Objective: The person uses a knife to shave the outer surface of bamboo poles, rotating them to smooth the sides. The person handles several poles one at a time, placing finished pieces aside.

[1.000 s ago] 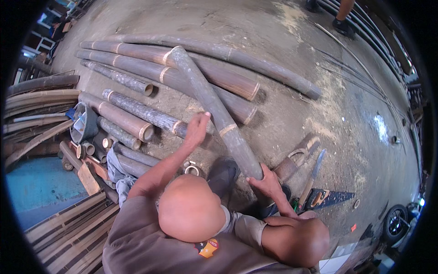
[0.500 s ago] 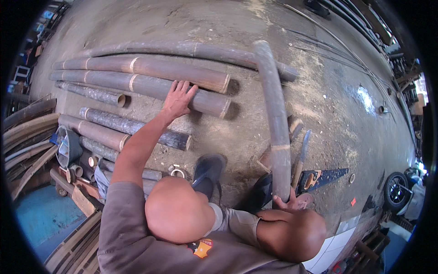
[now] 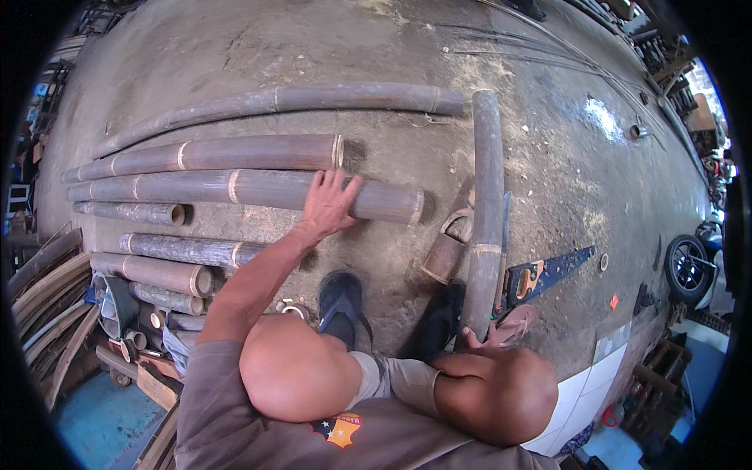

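Observation:
My left hand (image 3: 327,207) is reached out over a long grey-brown bamboo pole (image 3: 387,202) lying on the floor, its fingers hooked across the top near the right end. My right hand (image 3: 489,338), beside my right knee, grips the near end of a shorter bamboo piece (image 3: 487,172); my knee and the bamboo hide some of its fingers. That piece points away from me. Right of it lie a handsaw (image 3: 548,274) with a black blade and a long narrow blade (image 3: 505,227), partly hidden behind the bamboo.
Another bamboo pole (image 3: 235,153) lies just beyond, and a longer curved one (image 3: 329,97) farther off. Shorter bamboo pieces (image 3: 157,271) and split strips (image 3: 59,294) lie at the left. A rusty brown block-like object (image 3: 445,258) sits between my feet and the bamboo. A wheel (image 3: 689,268) stands far right.
The pole under my left hand has slid right, its end now well past the neighbouring pole's end. The view has shifted. My right hand keeps its hold on the shorter piece.

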### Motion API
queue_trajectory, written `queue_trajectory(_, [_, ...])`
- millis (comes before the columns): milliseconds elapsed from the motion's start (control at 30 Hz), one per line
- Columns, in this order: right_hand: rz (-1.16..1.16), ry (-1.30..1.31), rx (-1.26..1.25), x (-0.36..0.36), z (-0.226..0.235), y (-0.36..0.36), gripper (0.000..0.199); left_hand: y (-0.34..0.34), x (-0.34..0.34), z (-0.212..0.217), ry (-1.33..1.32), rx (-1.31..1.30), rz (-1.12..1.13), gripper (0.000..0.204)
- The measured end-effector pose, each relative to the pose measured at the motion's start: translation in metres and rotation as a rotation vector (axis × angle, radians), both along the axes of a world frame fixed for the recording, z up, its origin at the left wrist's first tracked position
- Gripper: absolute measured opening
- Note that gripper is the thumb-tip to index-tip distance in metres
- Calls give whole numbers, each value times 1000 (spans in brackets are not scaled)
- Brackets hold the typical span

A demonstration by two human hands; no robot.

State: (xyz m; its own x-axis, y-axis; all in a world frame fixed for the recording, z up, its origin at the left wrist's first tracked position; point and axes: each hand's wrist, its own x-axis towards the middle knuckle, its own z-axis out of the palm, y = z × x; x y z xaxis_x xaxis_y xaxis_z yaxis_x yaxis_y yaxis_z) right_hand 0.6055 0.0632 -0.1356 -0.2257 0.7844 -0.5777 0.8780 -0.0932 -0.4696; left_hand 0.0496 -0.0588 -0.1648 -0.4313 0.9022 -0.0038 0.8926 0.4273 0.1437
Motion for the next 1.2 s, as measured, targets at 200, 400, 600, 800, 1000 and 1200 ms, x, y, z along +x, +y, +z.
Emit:
queue_trajectory(200, [13, 121, -3, -55, -11, 26, 73, 29, 8, 1, -77, -12, -93, 95])
queue_trajectory(400, [-115, 355, -81, -111, 7, 27, 65, 32, -27, 14, -273, -268, -113, 96])
queue_trajectory(600, [17, 424, 21, -182, 18, 54, 50, 6, 29, 9, -76, -99, -48, 98])
queue_trajectory(800, [83, 597, 68, -284, 27, 85, 51, -7, 63, 3, 7, -9, 39, 101])
queue_trajectory(1000, [195, 549, 262, -387, 12, 103, 60, -8, 64, -1, -42, -12, 105, 96])
queue_trajectory(1200, [157, 863, 184, -432, -16, 107, 75, -20, 62, -16, 95, 200, 25, 55])
